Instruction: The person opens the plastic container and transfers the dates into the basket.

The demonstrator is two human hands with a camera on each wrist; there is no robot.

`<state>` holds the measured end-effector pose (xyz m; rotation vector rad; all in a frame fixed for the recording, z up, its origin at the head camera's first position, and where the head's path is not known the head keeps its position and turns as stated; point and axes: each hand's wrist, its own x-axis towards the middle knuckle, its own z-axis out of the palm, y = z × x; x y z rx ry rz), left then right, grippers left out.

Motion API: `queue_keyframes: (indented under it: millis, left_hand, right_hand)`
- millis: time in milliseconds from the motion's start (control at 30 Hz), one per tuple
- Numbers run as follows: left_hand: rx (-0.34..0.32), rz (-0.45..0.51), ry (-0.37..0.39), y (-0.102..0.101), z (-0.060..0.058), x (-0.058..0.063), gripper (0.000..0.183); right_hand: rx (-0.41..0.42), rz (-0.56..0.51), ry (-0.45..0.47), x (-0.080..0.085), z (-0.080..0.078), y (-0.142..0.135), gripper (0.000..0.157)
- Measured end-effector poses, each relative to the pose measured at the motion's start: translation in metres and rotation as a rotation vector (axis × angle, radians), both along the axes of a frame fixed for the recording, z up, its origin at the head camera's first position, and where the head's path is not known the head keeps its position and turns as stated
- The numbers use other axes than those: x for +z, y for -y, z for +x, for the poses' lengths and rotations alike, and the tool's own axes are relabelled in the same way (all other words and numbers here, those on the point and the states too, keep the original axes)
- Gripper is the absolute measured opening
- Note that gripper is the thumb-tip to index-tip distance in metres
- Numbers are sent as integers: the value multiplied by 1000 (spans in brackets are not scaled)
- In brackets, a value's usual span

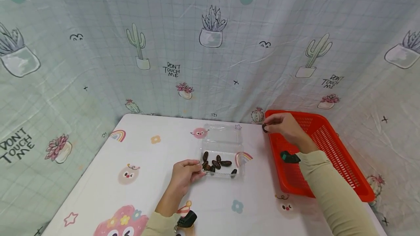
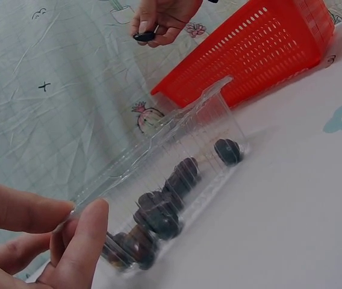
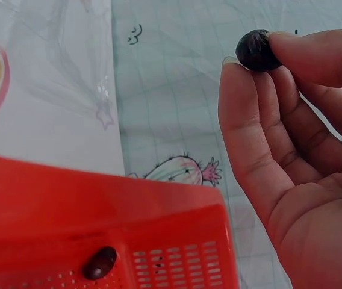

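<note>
At the far left corner of the red basket, my right hand [image 1: 284, 128] pinches a dark, glossy oval fruit [image 3: 259, 50], date-like in look, between thumb and fingertips. It is held above the basket's rim level in the right wrist view. My left hand [image 1: 186, 172] grips the left wall of a clear plastic box [image 1: 242, 168], thumb and fingers on either side of its edge. Several more dark oval fruits [image 1: 216, 164] lie in the box, most toward its left half, with one [image 1: 234, 172] apart near the front right. The box's clear lid [image 1: 223, 133] stands folded back.
The red perforated basket [image 1: 352, 156] stands on the right of the white patterned table [image 1: 157, 148], partly under my right forearm. One dark fruit [image 3: 100, 263] lies inside it. A cloth curtain [image 1: 229, 65] printed with cacti rises behind the table and along its sides.
</note>
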<state>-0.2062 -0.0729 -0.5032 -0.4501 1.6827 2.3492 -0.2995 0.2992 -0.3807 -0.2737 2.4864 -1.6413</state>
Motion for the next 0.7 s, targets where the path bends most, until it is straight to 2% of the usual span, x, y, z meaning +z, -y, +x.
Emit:
queue_keyframes:
  millis: [700]
  left_hand:
    - [4, -23, 19, -1, 1, 2, 31]
  right_hand:
    - [-87, 65, 20, -10, -10, -38, 34]
